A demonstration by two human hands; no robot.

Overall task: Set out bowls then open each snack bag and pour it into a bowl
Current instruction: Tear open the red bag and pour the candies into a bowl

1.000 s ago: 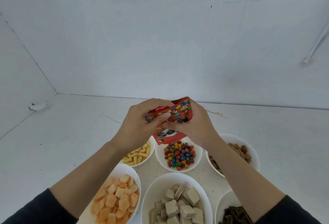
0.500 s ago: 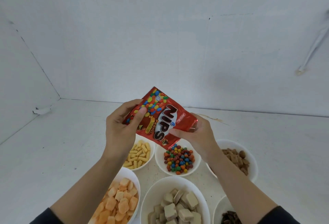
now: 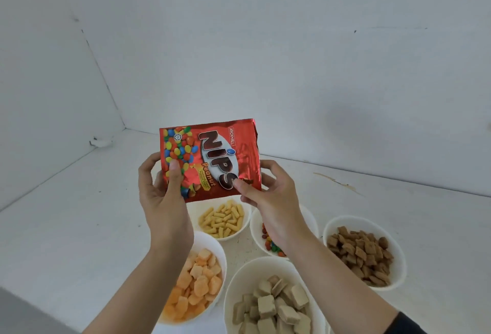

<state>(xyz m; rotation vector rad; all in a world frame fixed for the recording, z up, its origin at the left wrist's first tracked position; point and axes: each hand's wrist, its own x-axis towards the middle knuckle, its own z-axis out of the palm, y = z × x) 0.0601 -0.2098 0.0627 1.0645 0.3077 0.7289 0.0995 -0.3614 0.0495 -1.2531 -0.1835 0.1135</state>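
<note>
Bag (image 3: 210, 161) looks different now, doesn't it?

It does. Half a second back it hung slanted over the candy bowl (image 3: 255, 224), and a second back it was crumpled between both hands. Now it stands upright and flat, front towards the person. It is held higher, in the air on the far side of the bowls.

How are the hands on it?

The left hand (image 3: 162, 193) grips the left edge, thumb laid across the front and fingers behind. The right hand (image 3: 268, 201) pinches the near right corner, thumb on the front. They sit wider apart than before.

What is it made of?

Shiny red foil, creased on the right side, printed with coloured candies and "NIPS Peanut". It is rectangular, and the far right corner is ragged. I can't tell whether anything is left inside.

And the bowls?

They are white, round and smooth, close together on the white table (image 3: 79, 214), in the same cluster as before. The stick bowl (image 3: 239, 231), far left, holds short yellow sticks. The candy bowl beside it has glossy coloured beads, half hidden by the right wrist. The brown bowl (image 3: 353, 220), far right, has small ridged pillows. The orange bowl (image 3: 210, 240), near left, has puffy chunks. The block bowl (image 3: 252, 272), near middle, has pale beige square-edged pieces.
</note>
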